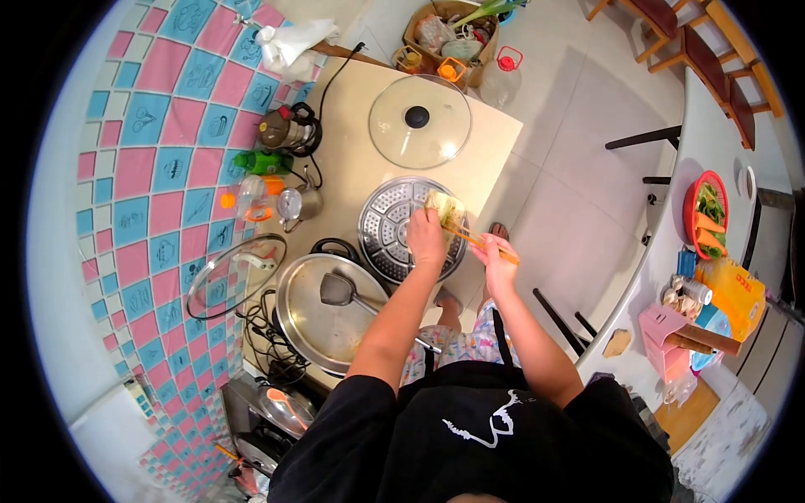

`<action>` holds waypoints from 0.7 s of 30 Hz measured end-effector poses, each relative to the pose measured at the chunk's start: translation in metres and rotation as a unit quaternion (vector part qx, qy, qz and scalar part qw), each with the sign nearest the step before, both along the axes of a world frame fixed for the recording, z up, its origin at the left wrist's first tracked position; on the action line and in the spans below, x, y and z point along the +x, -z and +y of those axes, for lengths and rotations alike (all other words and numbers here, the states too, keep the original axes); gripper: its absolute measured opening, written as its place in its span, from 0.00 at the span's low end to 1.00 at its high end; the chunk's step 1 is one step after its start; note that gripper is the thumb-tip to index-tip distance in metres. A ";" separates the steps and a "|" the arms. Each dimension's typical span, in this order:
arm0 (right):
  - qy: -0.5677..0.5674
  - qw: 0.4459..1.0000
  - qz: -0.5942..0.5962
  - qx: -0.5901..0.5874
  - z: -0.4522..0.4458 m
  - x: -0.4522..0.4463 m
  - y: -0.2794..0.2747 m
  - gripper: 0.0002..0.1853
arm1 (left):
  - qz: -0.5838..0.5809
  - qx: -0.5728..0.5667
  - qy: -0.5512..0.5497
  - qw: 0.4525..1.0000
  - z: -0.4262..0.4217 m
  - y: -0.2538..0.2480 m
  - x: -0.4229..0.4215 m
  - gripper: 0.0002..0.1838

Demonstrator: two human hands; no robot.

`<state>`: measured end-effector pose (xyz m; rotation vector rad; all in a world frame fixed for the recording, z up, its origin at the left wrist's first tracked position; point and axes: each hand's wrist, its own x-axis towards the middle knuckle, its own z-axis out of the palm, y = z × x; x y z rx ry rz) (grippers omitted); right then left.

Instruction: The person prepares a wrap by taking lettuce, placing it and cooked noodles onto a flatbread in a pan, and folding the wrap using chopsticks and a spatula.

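Observation:
Over the perforated metal steamer tray (379,226), my left hand (426,237) is closed with its fingertips on a pale yellow-green piece of food (445,204); its exact kind is not clear. My right hand (498,261), just to the right, grips a pair of orange-brown chopsticks (464,231). Their tips reach the piece of food beside my left fingers. Below my left forearm stands a wide steel pan (312,310) with a spatula (339,289) resting in it. Part of the pan is hidden by the arm.
A glass lid (419,134) lies on the counter (344,109) beyond the tray. Another glass lid (220,281) leans by the tiled wall, near tangled cables (264,331). Bottles and a kettle (300,205) line the wall. A red basket (695,197) of vegetables is on the right-hand table.

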<state>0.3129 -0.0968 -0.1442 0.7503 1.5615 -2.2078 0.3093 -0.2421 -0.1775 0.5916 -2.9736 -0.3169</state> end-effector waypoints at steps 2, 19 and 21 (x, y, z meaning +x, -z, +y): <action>0.019 1.000 -0.011 -0.020 0.004 0.002 0.007 0.11 | -0.004 0.010 0.003 1.000 0.003 -0.002 0.004 0.12; 0.019 0.993 -0.056 -0.105 0.041 -0.002 0.022 0.12 | 0.005 0.063 -0.035 0.997 0.021 -0.008 0.010 0.18; -0.007 0.999 -0.014 -0.033 0.044 -0.003 -0.008 0.13 | 0.011 0.057 -0.031 0.998 0.022 -0.006 0.009 0.18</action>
